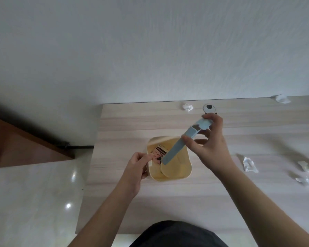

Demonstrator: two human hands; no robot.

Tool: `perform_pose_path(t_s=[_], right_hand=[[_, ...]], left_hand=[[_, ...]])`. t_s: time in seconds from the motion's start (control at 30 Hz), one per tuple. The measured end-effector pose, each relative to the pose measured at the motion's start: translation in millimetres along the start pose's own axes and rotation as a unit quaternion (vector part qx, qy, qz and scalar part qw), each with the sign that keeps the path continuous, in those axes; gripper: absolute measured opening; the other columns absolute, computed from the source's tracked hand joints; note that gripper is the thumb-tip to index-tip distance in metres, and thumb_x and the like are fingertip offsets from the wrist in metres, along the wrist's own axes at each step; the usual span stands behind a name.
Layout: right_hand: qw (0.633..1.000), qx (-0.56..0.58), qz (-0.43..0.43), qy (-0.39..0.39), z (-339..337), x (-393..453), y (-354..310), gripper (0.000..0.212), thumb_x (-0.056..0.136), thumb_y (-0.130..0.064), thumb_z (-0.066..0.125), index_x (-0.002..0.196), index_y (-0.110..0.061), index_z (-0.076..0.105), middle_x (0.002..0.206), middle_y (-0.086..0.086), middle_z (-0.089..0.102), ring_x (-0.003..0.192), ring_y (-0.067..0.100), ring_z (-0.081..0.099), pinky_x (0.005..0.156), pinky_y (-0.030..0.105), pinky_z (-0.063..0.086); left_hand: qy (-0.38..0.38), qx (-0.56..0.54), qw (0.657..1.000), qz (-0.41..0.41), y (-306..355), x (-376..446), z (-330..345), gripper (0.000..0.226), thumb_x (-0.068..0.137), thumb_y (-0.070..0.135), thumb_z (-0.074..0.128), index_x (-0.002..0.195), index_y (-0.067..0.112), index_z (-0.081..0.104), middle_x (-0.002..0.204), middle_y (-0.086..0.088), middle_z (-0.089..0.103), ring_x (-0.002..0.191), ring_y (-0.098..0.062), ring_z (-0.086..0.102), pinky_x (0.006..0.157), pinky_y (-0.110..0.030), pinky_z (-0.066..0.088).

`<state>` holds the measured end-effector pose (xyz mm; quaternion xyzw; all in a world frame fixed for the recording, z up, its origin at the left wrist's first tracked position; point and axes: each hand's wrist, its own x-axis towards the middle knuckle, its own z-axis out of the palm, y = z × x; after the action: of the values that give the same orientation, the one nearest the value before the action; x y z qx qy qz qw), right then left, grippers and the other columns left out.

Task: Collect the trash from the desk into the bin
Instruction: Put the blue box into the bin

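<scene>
Over the mouth of the cream plastic bin (169, 172) on the pale wood-grain desk (185, 202), we pinch a long, flat light-blue cardboard box (183, 142) in our right hand (210, 145), its lower end already dipping inside, while our left hand (136, 167) curls its fingers on the bin's rim beside a pink printed wrapper (158, 154). We judge this the drop step; next we should release, then fetch the crumpled white papers (188, 107). We cannot read any lettering.

A long pale-blue box (178, 146) tilts into the cream bin (182, 172) on the desk (168, 202).
</scene>
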<state>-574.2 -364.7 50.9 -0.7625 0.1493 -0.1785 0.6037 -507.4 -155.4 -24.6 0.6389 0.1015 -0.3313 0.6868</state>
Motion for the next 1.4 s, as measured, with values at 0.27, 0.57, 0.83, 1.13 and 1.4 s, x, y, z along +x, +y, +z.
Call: perform_pose_path(t_s=[0.27, 0.57, 0.83, 1.13, 1.4], right_hand=[[0.991, -0.125, -0.049, 0.024, 28.6, -19.5, -0.2, 0.055, 0.068, -0.040, 0.078, 0.112, -0.031, 0.048, 0.110, -0.013, 0.046, 0.100, 0.008, 0.055, 0.067, 0.022, 0.058], [0.951, -0.275, -0.119, 0.072, 42.0, -31.2, 6.7, 0.021, 0.079, -0.026, 0.076, 0.095, -0.015, 0.067, 0.087, -0.005, 0.067, 0.069, 0.016, 0.063, 0.057, 0.033, 0.053], [0.879, -0.432, -0.196, 0.053, 55.4, -40.7, 12.4, 0.028, 0.066, -0.006, 0.079, 0.092, -0.007, 0.068, 0.060, 0.002, 0.059, 0.046, 0.021, 0.053, 0.036, 0.027, 0.039], [0.882, -0.450, -0.134, 0.046, 70.2, -37.4, 21.2, 0.024, 0.063, -0.004, 0.084, 0.081, -0.005, 0.068, 0.045, 0.003, 0.051, 0.031, 0.024, 0.047, 0.034, 0.021, 0.030], [0.918, -0.377, -0.068, -0.104, 53.4, -29.6, 37.1, 0.024, 0.088, -0.011, 0.059, 0.112, -0.013, 0.061, 0.096, 0.005, 0.068, 0.079, 0.030, 0.062, 0.062, 0.039, 0.049]], left_hand=[[0.009, -0.002, 1.000, 0.007, 0.3, -1.8, -13.2, 0.020, 0.087, 0.024, 0.066, 0.087, 0.012, 0.051, 0.048, 0.010, 0.049, 0.044, -0.007, 0.045, 0.044, -0.021, 0.040], [0.008, -0.008, 1.000, 0.022, -5.3, -1.5, -18.1, 0.030, 0.078, 0.030, 0.075, 0.085, 0.013, 0.052, 0.057, 0.003, 0.045, 0.052, -0.012, 0.034, 0.043, -0.022, 0.030], [0.012, -0.017, 0.999, 0.045, -9.7, 0.0, -15.6, 0.026, 0.082, 0.028, 0.072, 0.085, 0.011, 0.053, 0.055, 0.005, 0.051, 0.045, -0.007, 0.041, 0.040, -0.019, 0.035], [0.023, 0.059, 0.993, 0.103, -14.7, -12.3, -5.1, 0.029, 0.076, 0.032, 0.074, 0.081, 0.012, 0.053, 0.057, 0.007, 0.050, 0.045, -0.004, 0.044, 0.045, -0.018, 0.038], [-0.021, 0.080, 0.991, 0.105, -7.9, -20.3, -7.0, 0.027, 0.080, 0.028, 0.070, 0.076, 0.013, 0.048, 0.052, 0.012, 0.047, 0.043, -0.005, 0.040, 0.042, -0.017, 0.035]])
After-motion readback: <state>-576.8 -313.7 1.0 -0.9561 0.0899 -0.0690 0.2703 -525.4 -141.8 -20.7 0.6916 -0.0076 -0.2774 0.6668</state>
